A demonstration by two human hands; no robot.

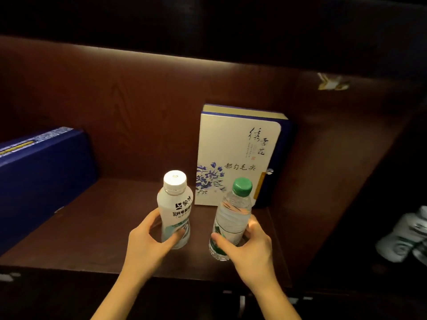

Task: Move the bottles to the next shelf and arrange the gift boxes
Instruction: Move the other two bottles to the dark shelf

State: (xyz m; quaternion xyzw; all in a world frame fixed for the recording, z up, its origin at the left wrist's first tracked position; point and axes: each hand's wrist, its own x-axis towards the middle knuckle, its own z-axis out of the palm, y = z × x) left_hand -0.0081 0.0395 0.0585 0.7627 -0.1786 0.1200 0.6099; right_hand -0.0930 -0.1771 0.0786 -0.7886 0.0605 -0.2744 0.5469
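Observation:
My left hand (147, 241) grips the lower part of a white bottle with a white cap (175, 204), which stands upright. My right hand (247, 248) grips a clear water bottle with a green cap (232, 215), tilted slightly right. Both are over the front of the dark brown shelf (97, 227). Behind them a cream gift box with blue flowers and calligraphy (235, 153) stands upright against the back wall. A dark blue gift box (41, 176) stands at the left edge, partly cut off.
The shelf's right side wall (335, 181) rises just past the cream box. Beyond it, in the neighbouring compartment at the right edge, blurred white bottles (406, 239) lie in the dark. A light strip glows along the top of the back wall.

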